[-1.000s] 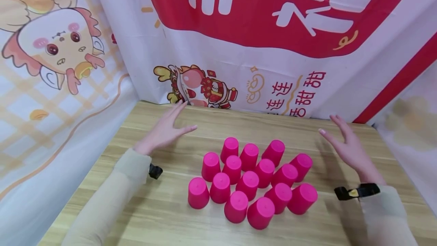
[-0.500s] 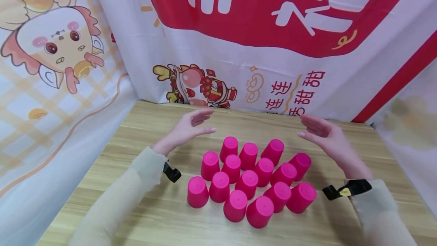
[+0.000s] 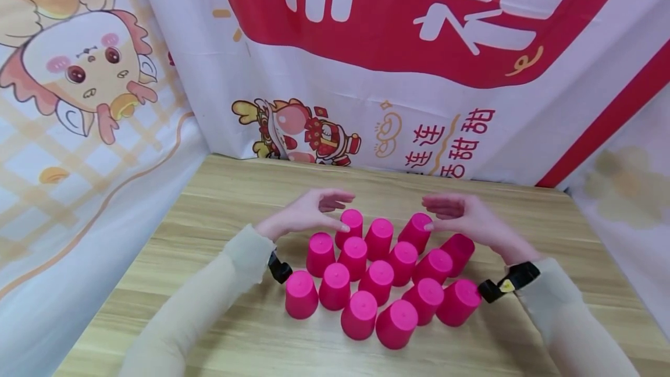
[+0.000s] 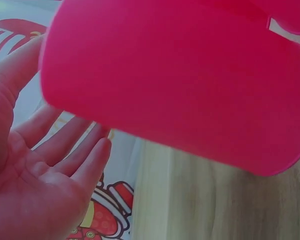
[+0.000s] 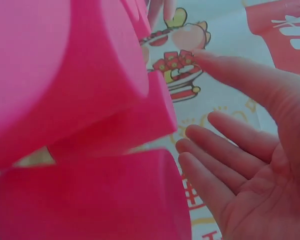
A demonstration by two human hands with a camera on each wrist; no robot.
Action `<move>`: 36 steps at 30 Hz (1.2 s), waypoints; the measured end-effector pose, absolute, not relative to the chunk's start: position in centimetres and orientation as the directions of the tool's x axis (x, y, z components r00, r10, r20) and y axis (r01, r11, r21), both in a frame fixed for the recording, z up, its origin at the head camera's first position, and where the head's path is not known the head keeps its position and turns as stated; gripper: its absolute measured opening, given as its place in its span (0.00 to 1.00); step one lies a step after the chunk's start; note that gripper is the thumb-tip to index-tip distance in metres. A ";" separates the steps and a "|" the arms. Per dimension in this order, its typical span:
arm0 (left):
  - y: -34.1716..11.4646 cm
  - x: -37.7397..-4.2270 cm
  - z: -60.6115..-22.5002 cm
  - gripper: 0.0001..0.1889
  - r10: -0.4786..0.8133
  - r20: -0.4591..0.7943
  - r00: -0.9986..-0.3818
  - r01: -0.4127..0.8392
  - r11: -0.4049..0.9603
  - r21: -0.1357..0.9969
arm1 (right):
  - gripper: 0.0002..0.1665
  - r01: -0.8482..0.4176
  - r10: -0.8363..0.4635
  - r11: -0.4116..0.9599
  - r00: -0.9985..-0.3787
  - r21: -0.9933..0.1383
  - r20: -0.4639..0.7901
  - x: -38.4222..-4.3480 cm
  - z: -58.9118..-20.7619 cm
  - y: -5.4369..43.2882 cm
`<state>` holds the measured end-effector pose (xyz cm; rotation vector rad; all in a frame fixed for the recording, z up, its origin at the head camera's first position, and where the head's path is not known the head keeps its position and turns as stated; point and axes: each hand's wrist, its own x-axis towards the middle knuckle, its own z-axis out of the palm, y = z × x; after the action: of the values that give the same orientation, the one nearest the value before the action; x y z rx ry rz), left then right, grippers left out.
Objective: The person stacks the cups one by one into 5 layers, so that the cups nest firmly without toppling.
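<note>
Several bright pink cups point(image 3: 377, 281) stand upside down in a loose group on the wooden table. My left hand point(image 3: 309, 211) is at the group's back left, its thumb tip overlapping the back-left cup point(image 3: 352, 223) in the head view. At the back right, the thumb of my right hand point(image 3: 468, 220) overlaps another cup point(image 3: 415, 233). Whether either thumb touches a cup, I cannot tell. Both wrist views show relaxed, spread fingers with nothing held: the left hand point(image 4: 45, 175) beside a large pink cup point(image 4: 165, 85), the right hand point(image 5: 255, 165) beside several cups point(image 5: 90, 200).
A printed white and red cloth point(image 3: 324, 57) hangs along the table's back edge. Another patterned cloth point(image 3: 104, 179) borders the left side, and a pale one point(image 3: 628, 237) the right. Bare wooden tabletop point(image 3: 209, 202) shows around the cups. A black strap sits on each wrist.
Both hands have moved inward from the sides, coming closer to the back cups, and their fingers have become less spread. The cups keep their arrangement.
</note>
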<state>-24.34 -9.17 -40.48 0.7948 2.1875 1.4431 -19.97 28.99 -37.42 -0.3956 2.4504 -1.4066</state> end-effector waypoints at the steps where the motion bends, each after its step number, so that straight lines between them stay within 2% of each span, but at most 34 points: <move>1: -9.0 -24.3 -40.6 0.37 0.659 -0.026 -0.752 0.240 0.309 0.920 | 0.38 -0.099 -0.382 0.486 -0.918 -0.869 -0.109 -20.0 -37.5 28.9; 7: -8.3 -24.4 -41.3 0.32 0.676 -0.031 -0.736 0.273 0.337 0.901 | 0.35 -0.135 -0.408 0.523 -0.907 -0.842 -0.108 -20.1 -37.6 28.4; 17: -7.9 -24.4 -41.6 0.28 0.641 -0.059 -0.765 0.265 0.396 0.879 | 0.30 -0.176 -0.409 0.607 -0.905 -0.775 -0.115 -20.1 -38.0 28.5; 22: -8.7 -25.4 -40.9 0.31 0.595 0.020 -0.803 0.287 0.358 0.888 | 0.30 -0.176 -0.392 0.642 -0.912 -0.746 -0.122 -20.2 -37.8 28.3; 27: -10.0 -27.7 -40.2 0.29 0.480 0.114 -0.870 0.290 0.311 0.905 | 0.30 -0.189 -0.392 0.656 -0.913 -0.731 -0.116 -20.3 -37.9 28.1; 36: -11.7 -31.3 -41.2 0.28 0.341 0.151 -0.928 0.281 0.372 0.885 | 0.31 -0.144 -0.358 0.674 -0.922 -0.725 -0.150 -20.3 -37.8 28.1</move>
<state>-31.25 -11.65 -41.24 0.5800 2.5541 1.6293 -20.30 28.09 -37.84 -0.4009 2.6098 -1.0945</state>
